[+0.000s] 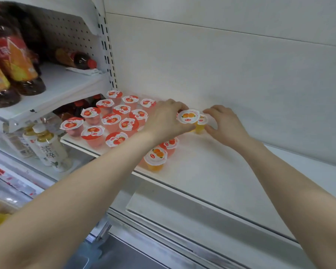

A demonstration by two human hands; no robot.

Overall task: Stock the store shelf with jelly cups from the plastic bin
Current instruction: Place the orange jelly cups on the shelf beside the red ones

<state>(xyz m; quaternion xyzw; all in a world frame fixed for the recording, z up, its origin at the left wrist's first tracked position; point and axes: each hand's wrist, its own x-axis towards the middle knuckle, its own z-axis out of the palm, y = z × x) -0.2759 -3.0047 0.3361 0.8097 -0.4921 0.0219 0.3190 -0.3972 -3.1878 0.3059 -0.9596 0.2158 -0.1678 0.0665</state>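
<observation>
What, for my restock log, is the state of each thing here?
Left hand: grips orange cup, sealed.
Right hand: pinches second orange cup.
Red cups: upright, sealed, on shelf.
Front orange cup: upright, sealed.
Bottle: lying on its side.

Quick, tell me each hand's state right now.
Left hand: grips an orange-lidded jelly cup.
Right hand: pinches a second orange cup beside it.
</observation>
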